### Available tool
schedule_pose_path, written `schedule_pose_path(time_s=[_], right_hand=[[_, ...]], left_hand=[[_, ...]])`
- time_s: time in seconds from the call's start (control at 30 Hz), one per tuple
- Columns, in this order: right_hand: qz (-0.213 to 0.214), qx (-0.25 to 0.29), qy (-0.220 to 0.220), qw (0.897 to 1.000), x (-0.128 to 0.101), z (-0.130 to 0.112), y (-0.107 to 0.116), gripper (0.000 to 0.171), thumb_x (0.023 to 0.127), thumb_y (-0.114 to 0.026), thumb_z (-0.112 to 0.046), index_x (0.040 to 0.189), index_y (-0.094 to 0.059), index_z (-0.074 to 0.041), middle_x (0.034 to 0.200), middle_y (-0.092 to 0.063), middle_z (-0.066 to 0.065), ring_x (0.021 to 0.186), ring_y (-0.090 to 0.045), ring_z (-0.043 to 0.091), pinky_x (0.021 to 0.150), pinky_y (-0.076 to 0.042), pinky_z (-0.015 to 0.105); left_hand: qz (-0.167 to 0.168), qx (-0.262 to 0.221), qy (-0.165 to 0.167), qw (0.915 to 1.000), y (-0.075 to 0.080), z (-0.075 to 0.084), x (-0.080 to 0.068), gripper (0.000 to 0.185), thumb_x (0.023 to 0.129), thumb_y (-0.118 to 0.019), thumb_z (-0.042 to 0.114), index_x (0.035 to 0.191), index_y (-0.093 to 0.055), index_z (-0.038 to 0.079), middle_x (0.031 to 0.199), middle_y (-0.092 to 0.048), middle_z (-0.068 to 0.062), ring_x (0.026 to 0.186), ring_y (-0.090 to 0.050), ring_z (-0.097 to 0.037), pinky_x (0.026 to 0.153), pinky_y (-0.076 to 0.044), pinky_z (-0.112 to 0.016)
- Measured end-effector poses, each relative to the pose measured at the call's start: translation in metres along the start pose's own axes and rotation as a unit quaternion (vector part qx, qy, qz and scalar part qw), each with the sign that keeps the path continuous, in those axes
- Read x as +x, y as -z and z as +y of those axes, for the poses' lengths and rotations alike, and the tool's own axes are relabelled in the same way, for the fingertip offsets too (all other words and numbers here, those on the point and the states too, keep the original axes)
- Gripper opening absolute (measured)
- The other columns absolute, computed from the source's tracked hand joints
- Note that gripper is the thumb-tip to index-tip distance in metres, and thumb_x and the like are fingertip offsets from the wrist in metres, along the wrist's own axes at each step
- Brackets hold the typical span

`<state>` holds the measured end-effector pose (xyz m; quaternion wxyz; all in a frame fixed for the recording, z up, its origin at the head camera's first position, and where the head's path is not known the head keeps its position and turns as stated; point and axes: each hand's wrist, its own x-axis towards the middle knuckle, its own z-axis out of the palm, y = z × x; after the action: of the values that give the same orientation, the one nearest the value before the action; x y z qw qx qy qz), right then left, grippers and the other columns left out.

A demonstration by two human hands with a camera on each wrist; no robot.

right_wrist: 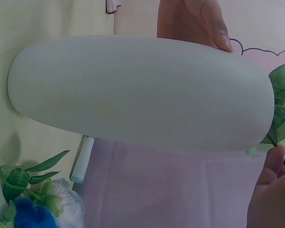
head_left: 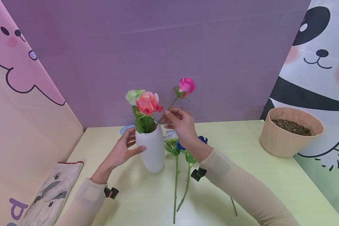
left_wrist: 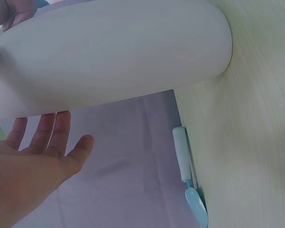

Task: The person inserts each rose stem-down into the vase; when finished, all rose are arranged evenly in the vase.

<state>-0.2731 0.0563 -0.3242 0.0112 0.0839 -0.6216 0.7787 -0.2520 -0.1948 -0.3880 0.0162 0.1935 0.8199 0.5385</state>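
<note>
One pink rose (head_left: 187, 85), pinched by its stem in my right fingers (head_left: 177, 111), slants down-left to the top of the white vase (head_left: 152, 152) on the desk (head_left: 243, 144), my left fingers (head_left: 128, 134) gripping its left side.

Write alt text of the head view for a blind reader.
A person's right hand holds a pink rose at the mouth of a white vase gripped by their left hand. A coral flower and a pale green flower stand in the vase; a white flower and blue petals lie on the table.
</note>
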Motion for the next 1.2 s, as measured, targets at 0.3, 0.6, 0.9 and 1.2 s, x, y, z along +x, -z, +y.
schedule_pose_path(time_s=[0.3, 0.6, 0.9, 1.2], right_hand=[[-0.017, -0.023, -0.02, 0.999, 0.0029, -0.0006, 0.0002, 0.026, 0.096, -0.068, -0.027, 0.114, -0.065, -0.008, 0.096, -0.071, -0.001, 0.089, -0.073, 0.016, 0.08, -0.063, 0.033], [-0.022, -0.046, -0.029, 0.998, 0.0027, -0.003, 0.0017, 0.03, 0.097, -0.066, -0.034, 0.116, -0.064, -0.012, 0.104, -0.072, 0.002, 0.094, -0.074, 0.017, 0.082, -0.062, 0.036], [-0.018, -0.059, -0.023, 0.998, 0.0048, 0.0007, 0.0005, 0.03, 0.096, -0.066, -0.033, 0.116, -0.064, -0.011, 0.107, -0.072, 0.006, 0.094, -0.074, 0.017, 0.078, -0.062, 0.031], [-0.026, -0.103, -0.03, 0.994, 0.007, 0.0053, -0.0035, 0.022, 0.096, -0.067, -0.028, 0.11, -0.068, -0.011, 0.102, -0.069, 0.004, 0.096, -0.068, 0.021, 0.07, -0.059, 0.029]], left_hand=[[0.003, 0.006, 0.001, 1.0, -0.0011, 0.0001, -0.0006, 0.08, 0.086, -0.079, 0.03, 0.151, -0.032, 0.022, 0.143, -0.048, -0.006, 0.135, -0.047, -0.032, 0.117, -0.037, -0.057], [0.002, 0.001, -0.003, 1.0, -0.0014, 0.0008, -0.0004, 0.081, 0.087, -0.079, 0.025, 0.151, -0.031, 0.019, 0.145, -0.047, -0.009, 0.136, -0.046, -0.035, 0.117, -0.036, -0.059], [0.002, 0.001, 0.002, 1.0, -0.0013, 0.0002, 0.0001, 0.081, 0.087, -0.079, 0.027, 0.151, -0.031, 0.021, 0.145, -0.047, -0.008, 0.136, -0.046, -0.034, 0.116, -0.037, -0.058], [0.003, 0.007, -0.002, 1.0, -0.0019, -0.0003, 0.0003, 0.081, 0.087, -0.079, 0.026, 0.151, -0.031, 0.018, 0.145, -0.047, -0.009, 0.136, -0.047, -0.036, 0.115, -0.037, -0.06]])
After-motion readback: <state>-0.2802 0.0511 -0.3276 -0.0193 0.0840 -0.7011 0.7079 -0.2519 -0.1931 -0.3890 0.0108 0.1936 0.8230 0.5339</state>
